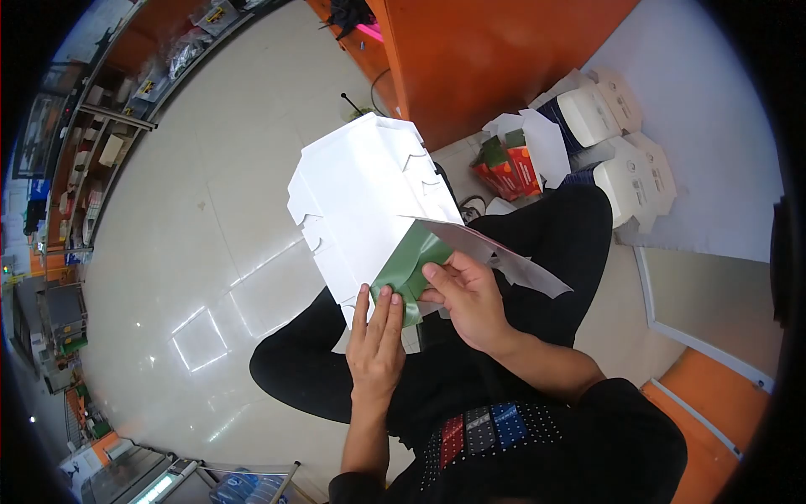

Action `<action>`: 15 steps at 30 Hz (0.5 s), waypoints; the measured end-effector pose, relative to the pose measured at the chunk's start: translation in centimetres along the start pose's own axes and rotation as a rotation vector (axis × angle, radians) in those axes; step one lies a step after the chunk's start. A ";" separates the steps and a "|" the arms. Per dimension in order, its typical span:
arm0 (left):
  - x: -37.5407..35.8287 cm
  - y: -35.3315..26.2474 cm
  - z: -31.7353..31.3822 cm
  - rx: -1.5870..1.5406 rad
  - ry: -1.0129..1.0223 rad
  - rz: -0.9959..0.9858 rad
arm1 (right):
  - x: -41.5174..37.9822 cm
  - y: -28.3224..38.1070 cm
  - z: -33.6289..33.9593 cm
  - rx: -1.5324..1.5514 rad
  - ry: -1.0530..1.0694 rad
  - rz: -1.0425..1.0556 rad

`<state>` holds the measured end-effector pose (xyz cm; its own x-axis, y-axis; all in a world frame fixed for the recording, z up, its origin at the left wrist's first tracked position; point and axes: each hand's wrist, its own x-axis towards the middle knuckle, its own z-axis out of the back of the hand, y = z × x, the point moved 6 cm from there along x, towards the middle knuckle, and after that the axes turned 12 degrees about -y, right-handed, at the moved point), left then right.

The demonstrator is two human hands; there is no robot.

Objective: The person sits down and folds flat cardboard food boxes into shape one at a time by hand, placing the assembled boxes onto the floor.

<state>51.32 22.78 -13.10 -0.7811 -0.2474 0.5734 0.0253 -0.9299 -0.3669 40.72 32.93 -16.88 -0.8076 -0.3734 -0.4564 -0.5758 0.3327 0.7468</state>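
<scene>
A large white cardboard sheet (357,197) with cut tabs and slots along its edges lies over my lap. At its near end a green panel (413,262) is folded up, and a pinkish flap (495,252) sticks out to the right. My left hand (376,340) rests with its fingers stretched out on the lower left of the green panel. The thumb and fingers of my right hand (466,298) pinch the right part of that panel.
Red and green packets (508,168) sit in a white carton on the floor at upper right, beside stacked white boxes (617,181). An orange cabinet (495,59) stands beyond. Shelves with goods (109,151) line the left.
</scene>
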 end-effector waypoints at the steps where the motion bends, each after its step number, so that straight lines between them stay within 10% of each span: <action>1: -0.1 -0.2 -0.2 -0.012 -0.020 0.011 | -0.2 -0.1 0.1 -0.013 -0.016 0.021; 15: 0.2 -2.4 -1.1 -0.150 -0.058 0.067 | -0.4 0.0 2.5 -0.102 -0.121 0.116</action>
<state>50.43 25.29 -12.94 -0.7435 -0.3264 0.5837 -0.0208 -0.8611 -0.5081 40.71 35.27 -17.87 -0.8806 -0.2286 -0.4150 -0.4673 0.2754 0.8401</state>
